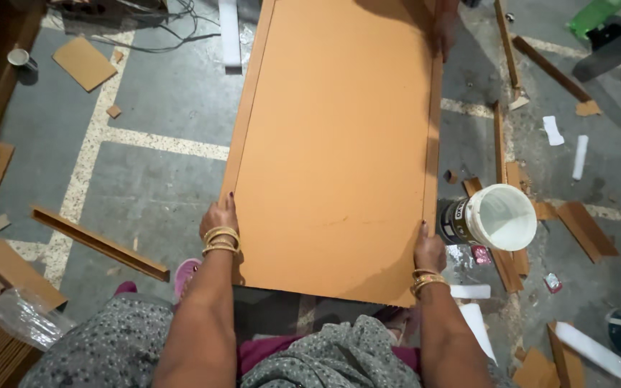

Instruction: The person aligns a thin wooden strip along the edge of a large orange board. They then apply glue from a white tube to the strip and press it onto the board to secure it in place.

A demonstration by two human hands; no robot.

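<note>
Board [336, 136], long, flat and orange-brown, lies in front of us over the grey concrete floor [159, 187], running away from our body toward the top of the view, with raised strips along its two long edges. We hold it at the near end with both hands set well apart, one on each long side. Our left hand [218, 219] grips the left edge, fingers curled over the rim, gold bangles [221, 240] on the wrist. Our right hand [429, 249] clamps the right edge near the near corner, thumb up along the side strip, bangles on that wrist too. At the far end another person's hand [445, 32] rests on the right edge of the board. Just right of our right hand a white bucket [501, 217] lies tipped on its side, its open mouth facing us, close beside the board's edge. Around it lie brown wood offcuts [589, 230], with thin wooden strips [551, 70] further off. To the left a long wooden strip [100, 243] lies slanted on the floor, well apart from the board, and a flat cardboard piece [84, 62] sits near the top left. White pieces [589, 350] lie at lower right. Our grey patterned clothing [113, 345] fills the bottom of the view.
</note>
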